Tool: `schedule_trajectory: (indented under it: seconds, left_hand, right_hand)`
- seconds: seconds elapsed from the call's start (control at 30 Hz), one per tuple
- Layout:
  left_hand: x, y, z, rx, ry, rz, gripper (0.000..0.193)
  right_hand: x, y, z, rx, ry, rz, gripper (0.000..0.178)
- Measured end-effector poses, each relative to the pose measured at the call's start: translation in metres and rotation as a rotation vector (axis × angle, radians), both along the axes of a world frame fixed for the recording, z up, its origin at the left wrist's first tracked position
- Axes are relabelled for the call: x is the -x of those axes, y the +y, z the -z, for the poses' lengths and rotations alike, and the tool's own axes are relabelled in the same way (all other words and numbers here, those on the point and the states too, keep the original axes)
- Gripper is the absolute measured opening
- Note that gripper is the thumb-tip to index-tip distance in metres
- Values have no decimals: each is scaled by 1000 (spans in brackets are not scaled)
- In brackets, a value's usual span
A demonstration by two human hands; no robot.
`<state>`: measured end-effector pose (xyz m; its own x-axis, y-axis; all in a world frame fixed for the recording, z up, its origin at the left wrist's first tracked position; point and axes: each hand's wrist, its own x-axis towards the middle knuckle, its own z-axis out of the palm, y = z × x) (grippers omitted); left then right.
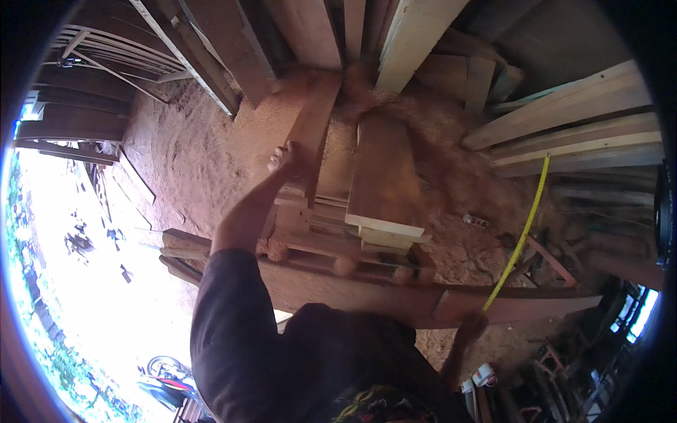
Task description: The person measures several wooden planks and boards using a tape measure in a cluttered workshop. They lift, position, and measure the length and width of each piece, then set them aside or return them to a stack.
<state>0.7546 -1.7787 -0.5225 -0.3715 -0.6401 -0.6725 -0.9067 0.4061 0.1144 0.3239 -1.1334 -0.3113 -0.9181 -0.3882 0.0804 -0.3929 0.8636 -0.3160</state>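
The person's left hand lies at the left edge of a long brown plank, a little left of the middle of the scene, its forearm reaching out from a dark short sleeve. The fingers are bent inward and partly closed; whether they grip the plank's edge or only rest against it cannot be told.

The right hand, near and to the right, is dark and blurred, its fingers closed around the near end of a yellow tape measure. The blade runs out from the hand, far and slightly right, and ends over the edge of the stacked boards on the right; whether its tip touches them is unclear.

Just right of the brown plank, and apart from it, lies a thick board with a pale near end. Nearer the person, a long reddish beam stretches across the scene, passing beneath the right hand's end of the blade. Upright planks stand at the far side, above a floor strewn with sawdust. At the near left, a motorbike stands in bright light.
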Motion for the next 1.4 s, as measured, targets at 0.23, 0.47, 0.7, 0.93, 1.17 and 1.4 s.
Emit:
schedule_trajectory:
  seconds: [0.23, 0.47, 0.7, 0.93, 1.17, 1.4]
  left_hand:
    - [-53, -14, -157, -554, 588, -779, 74]
    - [-136, 223, -344, -180, 609, -907, 72]
    - [-102, 472, -379, 259, 194, -755, 103]
    - [-61, 621, -315, 320, 216, -948, 120]
    - [-67, 649, -270, 410, 150, -1022, 127]
    - [-46, 648, -252, 536, 63, -1033, 119]
  right_hand:
    - [6, -23, -33, 149, -486, 250, 28]
    - [4, -44, -68, 190, -631, 175, 35]
    - [32, -91, -79, 415, -873, -25, 33]
    - [35, -177, -115, 456, -927, -341, 35]
    - [-30, -186, -128, 511, -1374, -520, 28]
    - [-82, -170, -121, 411, -1617, -626, 23]
